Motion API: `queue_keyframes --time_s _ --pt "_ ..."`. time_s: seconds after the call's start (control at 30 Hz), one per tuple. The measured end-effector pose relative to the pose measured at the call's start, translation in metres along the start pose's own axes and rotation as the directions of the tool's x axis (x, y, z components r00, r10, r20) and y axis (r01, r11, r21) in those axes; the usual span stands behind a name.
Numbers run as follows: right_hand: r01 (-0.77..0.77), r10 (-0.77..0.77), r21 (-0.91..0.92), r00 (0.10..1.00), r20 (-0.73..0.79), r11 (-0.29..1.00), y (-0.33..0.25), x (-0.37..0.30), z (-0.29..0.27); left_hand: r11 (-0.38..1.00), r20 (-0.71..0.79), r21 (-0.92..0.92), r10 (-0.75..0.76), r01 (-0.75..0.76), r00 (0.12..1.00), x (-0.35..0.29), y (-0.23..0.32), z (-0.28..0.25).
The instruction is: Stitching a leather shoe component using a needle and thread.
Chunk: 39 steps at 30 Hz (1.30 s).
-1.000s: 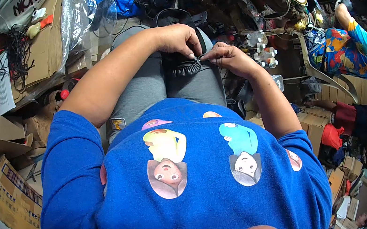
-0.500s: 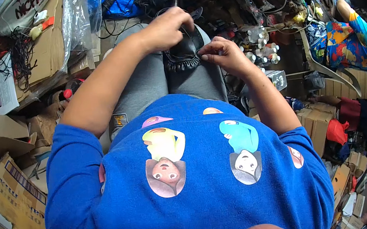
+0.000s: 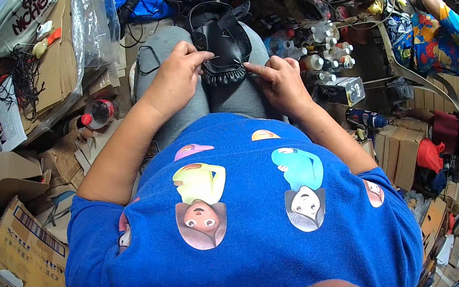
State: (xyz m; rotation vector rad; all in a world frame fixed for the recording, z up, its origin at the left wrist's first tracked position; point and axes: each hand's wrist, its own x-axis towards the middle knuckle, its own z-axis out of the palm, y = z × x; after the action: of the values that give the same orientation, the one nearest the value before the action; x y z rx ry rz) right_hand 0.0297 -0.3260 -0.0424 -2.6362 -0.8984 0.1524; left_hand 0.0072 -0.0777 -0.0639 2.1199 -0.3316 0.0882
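Observation:
A black leather shoe (image 3: 223,40) lies across my thighs, its gathered toe seam towards me and its open strap part away from me. Left of it, my left hand (image 3: 175,80) is closed in a pinch on a thin, pale needle (image 3: 216,57) that points over the shoe. My right hand (image 3: 284,83) is at the right end of the puckered seam, with its index fingertip on the edge and its other fingers curled. A small bright sliver, perhaps another needle tip or thread, shows on the leather near that fingertip. Any thread is too fine to follow.
Plastic bottles (image 3: 327,60) and a clear box (image 3: 346,90) stand to the right. On the left are cardboard sheets (image 3: 55,68), a red-capped bottle (image 3: 99,113) and an open carton (image 3: 6,177). Two other people are at the right, one in a colourful patterned garment (image 3: 435,47).
My left hand has come down and left from above the shoe, uncovering it. My right hand has moved slightly lower but stays by the seam. The view has shifted a little.

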Motion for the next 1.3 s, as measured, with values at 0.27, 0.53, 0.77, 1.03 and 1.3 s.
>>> queue_keyframes --time_s 0.27,0.53,0.77,1.03,1.3 --pt "0.051 -0.055 -0.077 0.997 -0.050 0.996 -0.001 -0.004 0.001 0.967 0.065 0.253 -0.012 -0.005 0.998 0.000 0.003 0.001" --pt "-0.035 0.009 0.254 0.995 0.102 0.967 0.032 0.008 0.002 0.980 -0.008 0.189 0.058 -0.056 0.998 0.016 -0.001 0.012" --pt "-0.151 -0.019 0.489 0.945 0.325 0.859 0.051 0.034 -0.010 0.970 0.124 0.243 -0.003 -0.028 0.992 0.025 -0.008 0.016" --pt "-0.174 -0.031 0.512 0.930 0.367 0.841 0.051 0.039 -0.012 0.966 0.155 0.259 -0.023 -0.018 0.988 0.025 -0.012 0.018" --pt "-0.187 -0.071 0.589 0.920 0.387 0.787 0.062 0.043 -0.001 0.971 0.202 0.232 0.016 -0.064 0.979 0.038 -0.020 0.026"
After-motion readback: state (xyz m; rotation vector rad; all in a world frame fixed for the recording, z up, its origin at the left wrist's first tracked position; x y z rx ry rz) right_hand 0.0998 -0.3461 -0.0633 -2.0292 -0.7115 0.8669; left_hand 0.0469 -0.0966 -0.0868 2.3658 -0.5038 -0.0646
